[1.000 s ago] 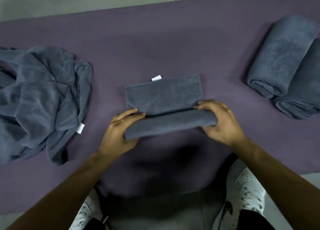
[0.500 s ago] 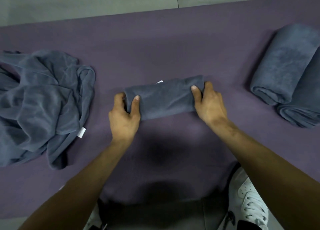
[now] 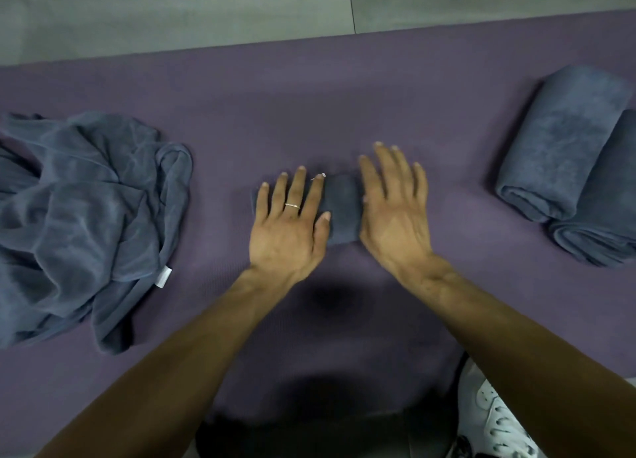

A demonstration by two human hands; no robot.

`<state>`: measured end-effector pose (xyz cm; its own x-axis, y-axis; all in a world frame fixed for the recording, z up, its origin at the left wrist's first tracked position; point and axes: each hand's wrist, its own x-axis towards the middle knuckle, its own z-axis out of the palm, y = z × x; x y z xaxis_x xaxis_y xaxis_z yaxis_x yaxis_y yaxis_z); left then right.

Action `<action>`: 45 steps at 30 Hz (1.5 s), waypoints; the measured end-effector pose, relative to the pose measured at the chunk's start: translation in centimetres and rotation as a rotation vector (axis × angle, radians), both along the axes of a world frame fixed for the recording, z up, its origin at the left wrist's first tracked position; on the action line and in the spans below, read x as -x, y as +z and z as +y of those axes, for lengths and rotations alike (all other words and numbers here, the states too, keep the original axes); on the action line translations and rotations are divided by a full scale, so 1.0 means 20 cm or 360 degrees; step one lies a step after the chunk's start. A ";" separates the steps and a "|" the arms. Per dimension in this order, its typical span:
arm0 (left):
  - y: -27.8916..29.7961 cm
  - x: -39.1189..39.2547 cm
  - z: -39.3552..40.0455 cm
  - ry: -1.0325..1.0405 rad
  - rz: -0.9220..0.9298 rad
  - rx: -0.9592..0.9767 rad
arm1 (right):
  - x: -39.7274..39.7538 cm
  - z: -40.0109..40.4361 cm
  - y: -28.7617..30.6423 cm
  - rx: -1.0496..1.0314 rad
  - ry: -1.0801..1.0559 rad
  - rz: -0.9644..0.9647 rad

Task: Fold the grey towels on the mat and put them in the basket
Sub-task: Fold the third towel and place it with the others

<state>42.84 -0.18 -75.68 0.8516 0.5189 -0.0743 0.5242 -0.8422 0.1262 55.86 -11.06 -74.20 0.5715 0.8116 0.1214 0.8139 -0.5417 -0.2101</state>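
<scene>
Towel roll (image 3: pixel 340 213) sits under both my hands, left hand (image 3: pixel 289 227) and right hand (image 3: pixel 392 216) spread flat; I press evenly so it stays tight.

Floor: we see grey tiled floor (image 3: pixel 172 10) at the far edge, and on it lies the purple foam mat (image 3: pixel 309 106).
Mat, left: we find a crumpled heap of grey terry towels (image 3: pixel 79 216) with a white tag.
Mat, middle: we see one small rolled grey towel (image 3: pixel 342 213), pressed flat under both our hands.
Mat, right: we count two rolled grey towels (image 3: pixel 564 140) lying side by side, touching.
Mat, near edge: our white lace-up sneaker (image 3: pixel 495 419) rests here.
</scene>
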 end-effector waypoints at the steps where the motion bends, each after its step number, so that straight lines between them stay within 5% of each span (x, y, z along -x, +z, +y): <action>1: -0.02 0.01 0.01 -0.0028 0.0027 -0.0025 | 0.02 0.01 0.00 0.0076 0.0214 0.0000; 3: -0.03 0.02 0.02 -0.0095 0.0028 -0.0021 | 0.01 0.01 -0.02 0.0306 0.0486 0.0037; 8: -0.02 0.09 0.04 0.0113 -0.0028 0.0055 | -0.05 -0.02 -0.04 0.0525 0.0392 0.0164; 15: 0.03 0.21 0.03 0.1255 -0.0554 0.1073 | -0.14 0.20 0.18 0.0809 0.0408 0.0483; 18: 0.12 0.17 0.06 0.1622 -0.0462 0.1504 | -0.16 0.28 0.21 0.0920 0.0443 0.0690; 24: 0.27 0.11 0.09 0.1364 -0.0583 0.1854 | -0.15 0.34 0.21 0.0935 0.0706 0.0825; 30: 0.34 0.12 0.24 0.0839 -0.0954 0.1788 | -0.29 0.31 0.28 0.0998 0.0364 0.1323; 37: 0.24 0.11 0.28 0.1575 -0.1546 0.2651 | -0.16 0.22 0.20 0.0718 -0.0100 0.1840; 41: 0.22 0.11 0.12 0.2007 -0.1245 0.2702 | -0.03 0.13 0.12 0.0466 -0.0343 0.2166; 45: 0.21 0.11 0.04 0.1918 -0.0895 0.2500 | 0.02 0.10 0.11 0.0357 -0.0381 0.2271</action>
